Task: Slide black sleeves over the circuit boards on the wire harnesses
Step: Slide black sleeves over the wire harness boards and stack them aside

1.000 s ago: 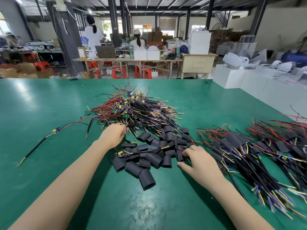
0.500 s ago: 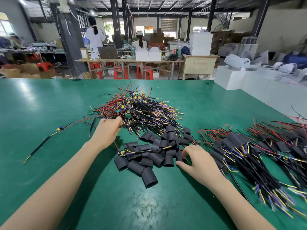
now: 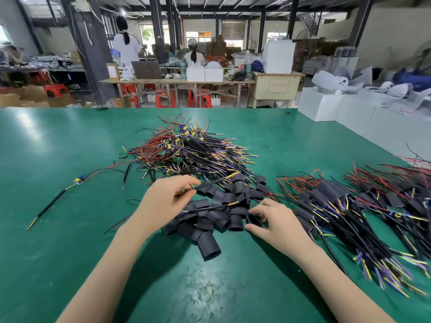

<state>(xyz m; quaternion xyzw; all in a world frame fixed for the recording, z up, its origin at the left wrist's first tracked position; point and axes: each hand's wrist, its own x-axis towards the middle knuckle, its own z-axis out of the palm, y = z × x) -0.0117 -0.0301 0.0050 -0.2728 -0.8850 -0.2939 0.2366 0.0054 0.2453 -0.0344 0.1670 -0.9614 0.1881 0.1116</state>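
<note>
Green table [image 3: 58, 252] fills the lower frame. Unsleeved harness pile [image 3: 191, 150] at centre, finished sleeved harnesses [image 3: 349, 206] at right, loose black sleeves [image 3: 214, 217] between them, sorted, I judge, for quick reach. My left hand [image 3: 163, 201] at centre pinches one harness [image 3: 217, 180] near its green board end, lifted over the sleeves. My right hand [image 3: 275, 220], fingers curled, pinches a sleeve [image 3: 254, 219] at the heap's right edge.

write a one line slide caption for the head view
Left hand pinches a wire harness; right hand picks a black sleeve.
</note>
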